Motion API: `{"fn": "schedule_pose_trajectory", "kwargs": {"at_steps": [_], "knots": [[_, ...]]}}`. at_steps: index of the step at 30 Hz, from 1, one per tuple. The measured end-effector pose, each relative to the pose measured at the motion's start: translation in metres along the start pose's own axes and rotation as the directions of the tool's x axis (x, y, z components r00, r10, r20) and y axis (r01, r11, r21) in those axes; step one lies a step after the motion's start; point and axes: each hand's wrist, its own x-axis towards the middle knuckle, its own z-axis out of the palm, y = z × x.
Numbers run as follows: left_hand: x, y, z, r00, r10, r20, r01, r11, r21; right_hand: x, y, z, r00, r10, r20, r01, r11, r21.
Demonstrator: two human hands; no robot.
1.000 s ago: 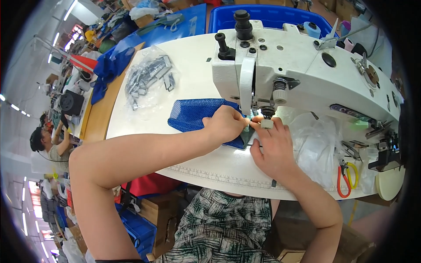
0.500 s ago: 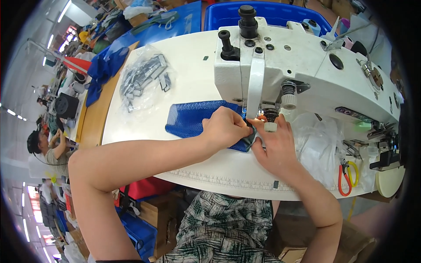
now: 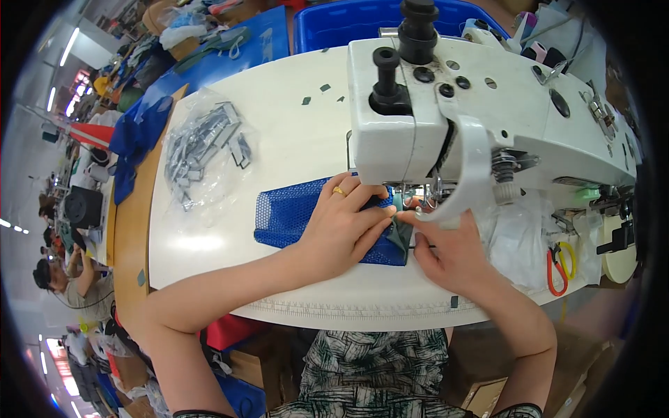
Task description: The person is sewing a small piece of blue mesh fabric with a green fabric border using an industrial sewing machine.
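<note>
A piece of blue mesh fabric (image 3: 284, 212) with a dark green edging strip (image 3: 398, 237) lies under the head of a white sewing machine (image 3: 397, 132). My left hand (image 3: 341, 226) rests on the mesh, thumb and index finger pinching it at the green edge; a ring is on one finger. Across the edge, my right hand (image 3: 453, 254) has its index fingertip against the strip beside the presser foot. Its thumb is apart from that finger, and the other fingers are partly hidden behind a curved white lever (image 3: 474, 167). The fingertips partly cover the stitching spot.
Left on the white table (image 3: 300, 146) lies a clear bag of grey strips (image 3: 205, 150). Red and yellow scissors (image 3: 557, 272) and crumpled clear plastic (image 3: 519, 237) lie right. Behind stands a blue bin (image 3: 327, 28). A co-worker (image 3: 73, 279) sits far left.
My left hand has turned flatter over the mesh, its fingers more spread out. The green edging shows more. The white lever has swung right, away from the needle area. The view has shifted.
</note>
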Motion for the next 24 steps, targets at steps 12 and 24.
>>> {"fn": "schedule_pose_trajectory", "kwargs": {"at_steps": [12,24], "knots": [[-0.01,0.016,0.014,0.996,-0.064,-0.064,0.067,0.996,0.051,-0.004,-0.003,0.003,0.955,0.214,0.208,-0.17,0.963,-0.209],[-0.011,-0.002,0.007,0.999,-0.052,0.001,0.052,0.998,-0.03,-0.004,-0.006,-0.002,0.947,0.197,0.253,-0.158,0.973,-0.168]]}}
